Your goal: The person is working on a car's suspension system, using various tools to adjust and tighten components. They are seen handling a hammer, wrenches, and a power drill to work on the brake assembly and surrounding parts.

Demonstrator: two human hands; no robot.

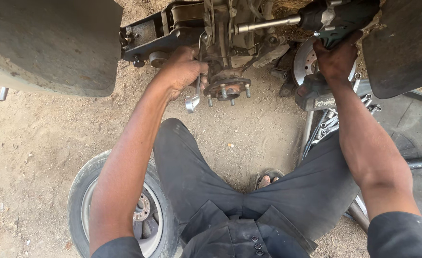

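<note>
Lying flat on the sandy ground at the lower left, a removed car wheel (120,215) with its tyre and silver rim sits just beside the person's left thigh, while a dusty fender panel (53,43) fills the upper left corner. Further right, the left hand (182,71) is curled tight around the shaft of a chrome combination wrench (194,98), fingers pressed together, the wrench's ring end hanging below the fist. Touching that hand's right side is the bare wheel hub (227,88), its studs pointing down toward the ground, mounted under the suspension knuckle. Above it, a long socket extension (266,25) runs level from the knuckle to a cordless impact wrench (337,16). The right hand (336,57) wraps the tool's grip from below, fingers closed around it. Behind that hand leans a brake disc (304,62), and loose spanners (328,124) lie by the right knee.
</note>
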